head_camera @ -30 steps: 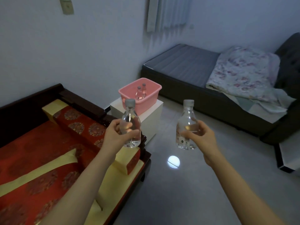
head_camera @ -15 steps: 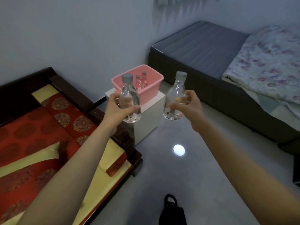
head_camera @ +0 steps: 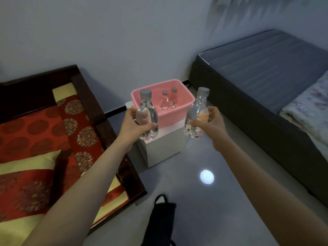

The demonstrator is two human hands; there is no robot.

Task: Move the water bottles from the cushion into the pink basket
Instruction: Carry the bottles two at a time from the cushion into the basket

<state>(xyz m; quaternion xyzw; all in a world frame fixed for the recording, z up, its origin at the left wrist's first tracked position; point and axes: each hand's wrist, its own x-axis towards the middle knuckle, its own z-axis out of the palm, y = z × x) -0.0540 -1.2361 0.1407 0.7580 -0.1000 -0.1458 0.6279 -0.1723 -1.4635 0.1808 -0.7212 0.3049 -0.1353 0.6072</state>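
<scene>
The pink basket (head_camera: pixel 184 96) stands on a white box (head_camera: pixel 165 148) against the wall, with two small water bottles (head_camera: pixel 164 101) upright inside. My left hand (head_camera: pixel 132 125) grips a clear water bottle (head_camera: pixel 146 110) with a grey cap, held upright just in front of the basket's left front corner. My right hand (head_camera: pixel 211 123) grips a second clear bottle (head_camera: pixel 198 107), slightly tilted, in front of the basket's right front corner. The red and gold cushion (head_camera: pixel 35 157) lies at left on a dark wooden bench; I see no bottles on it.
A dark bed (head_camera: pixel 266 68) with a grey mattress and a floral blanket (head_camera: pixel 310 107) fills the right side. A black bag (head_camera: pixel 159 222) sits on the grey floor near my feet. A bright light spot (head_camera: pixel 206 176) reflects on the floor.
Both hands have carried their bottles closer to the pink basket, and the view has tilted down and come nearer, so the basket now sits right behind the bottles.
</scene>
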